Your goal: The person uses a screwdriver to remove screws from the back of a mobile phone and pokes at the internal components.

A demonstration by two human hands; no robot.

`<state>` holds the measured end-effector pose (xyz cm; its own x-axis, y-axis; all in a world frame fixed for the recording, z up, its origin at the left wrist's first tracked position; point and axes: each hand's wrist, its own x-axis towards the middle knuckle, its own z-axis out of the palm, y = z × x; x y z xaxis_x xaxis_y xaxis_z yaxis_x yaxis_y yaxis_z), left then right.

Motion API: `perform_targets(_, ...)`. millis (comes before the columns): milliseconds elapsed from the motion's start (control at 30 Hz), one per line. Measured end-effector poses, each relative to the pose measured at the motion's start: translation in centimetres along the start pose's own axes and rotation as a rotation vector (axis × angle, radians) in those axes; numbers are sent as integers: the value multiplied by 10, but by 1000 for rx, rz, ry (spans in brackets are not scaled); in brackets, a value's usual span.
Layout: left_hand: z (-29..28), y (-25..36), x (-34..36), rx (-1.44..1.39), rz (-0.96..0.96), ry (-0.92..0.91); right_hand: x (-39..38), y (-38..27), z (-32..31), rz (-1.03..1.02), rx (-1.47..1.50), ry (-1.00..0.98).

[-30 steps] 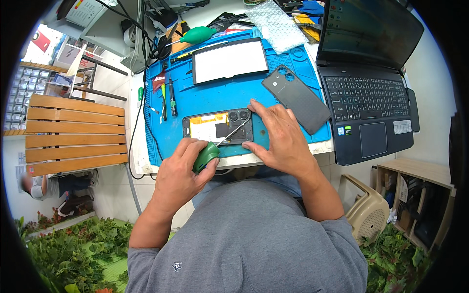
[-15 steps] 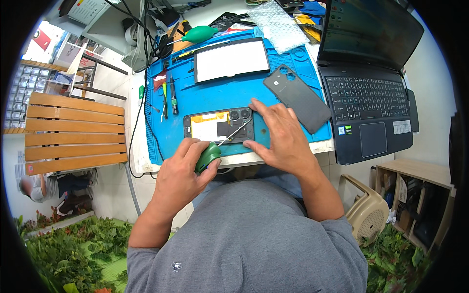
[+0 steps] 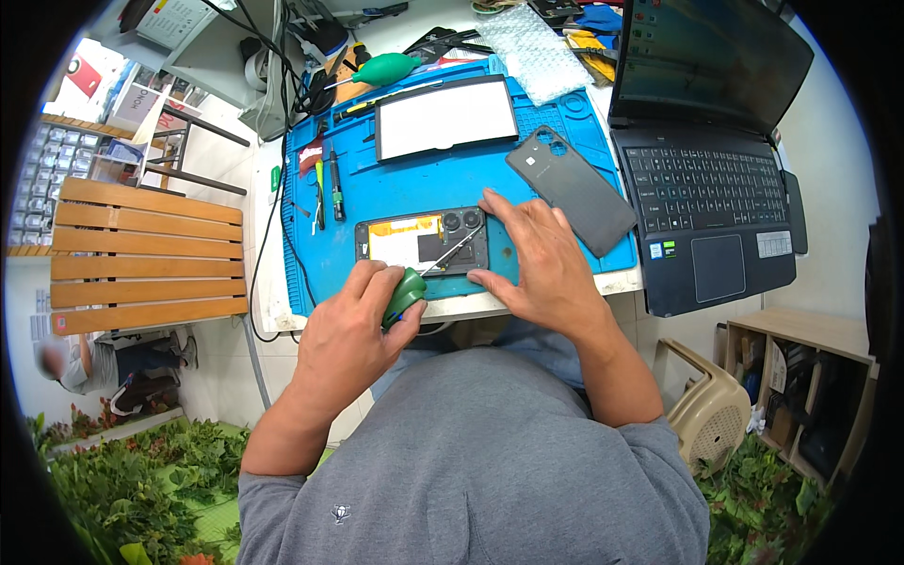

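An opened smartphone (image 3: 405, 247), its battery and camera rings exposed, lies flat on a blue work mat (image 3: 377, 193). My left hand (image 3: 348, 325) is closed around a green-handled tool (image 3: 405, 295) at the phone's lower edge. The tool's thin metal shaft slants up to the right over the phone, toward the cameras; its exact tip contact is too small to tell. My right hand (image 3: 546, 259) spans the phone's right end, thumb at the near edge and fingers at the far edge, gripping it. A dark back cover (image 3: 573, 193) rests to the right.
Behind the phone sits a white, black-rimmed panel (image 3: 447, 118). A screwdriver (image 3: 335, 188) and a yellow-green thin tool (image 3: 320, 193) lie left. A green blower bulb (image 3: 384, 69), bubble wrap (image 3: 529, 52) and cables are farther back. A laptop (image 3: 702, 188) stands right.
The green-handled tool and my left hand have shifted very slightly, tilting a little. My right hand and the phone look nearly unchanged.
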<state>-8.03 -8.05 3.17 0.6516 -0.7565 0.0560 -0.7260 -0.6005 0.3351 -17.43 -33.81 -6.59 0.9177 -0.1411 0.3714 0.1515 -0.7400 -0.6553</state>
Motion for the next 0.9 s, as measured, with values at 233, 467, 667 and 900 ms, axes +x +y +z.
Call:
perform_targets(233, -5, 0, -1, 29, 58, -9, 0, -1, -1, 3, -4, -5)
perform_targets(467, 1, -1, 3, 31, 59, 11, -1, 0, 1, 12, -11, -5)
perform_targets(667, 6, 1, 0, -10, 4, 15, 0, 2, 2, -13, -12, 23)
perform_targets(900, 7, 2, -5, -1, 18, 29, 0, 2, 0, -6, -4, 13)
